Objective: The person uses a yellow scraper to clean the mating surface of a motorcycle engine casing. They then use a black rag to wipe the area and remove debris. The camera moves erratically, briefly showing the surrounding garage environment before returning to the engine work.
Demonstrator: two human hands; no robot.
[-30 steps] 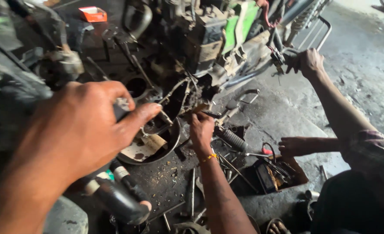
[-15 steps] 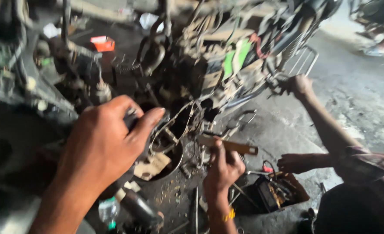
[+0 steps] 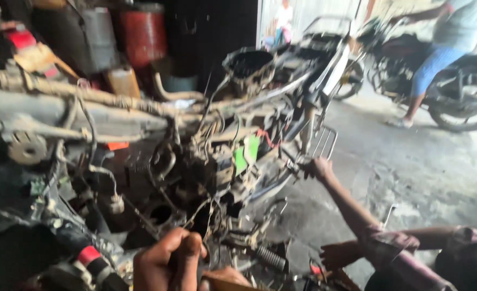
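Low in view, the left hand [image 3: 168, 261] seems clenched on a dark part by the stripped, grimy motorcycle engine [image 3: 206, 178]; the right hand [image 3: 227, 277] is blurred, grip unclear; dismantling looks underway, calling next for steadier purchase.

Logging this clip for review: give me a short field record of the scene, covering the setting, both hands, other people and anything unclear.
setting: workshop, stripped motorcycle frame on grimy floor
left hand: bottom edge, fingers curled around a dark part; exact grip unclear
right hand: barely in view at the bottom edge, contents hidden
co-worker's hand: on the frame's rear rack
background: red drum; person beside a parked motorcycle
image: motion-blurred
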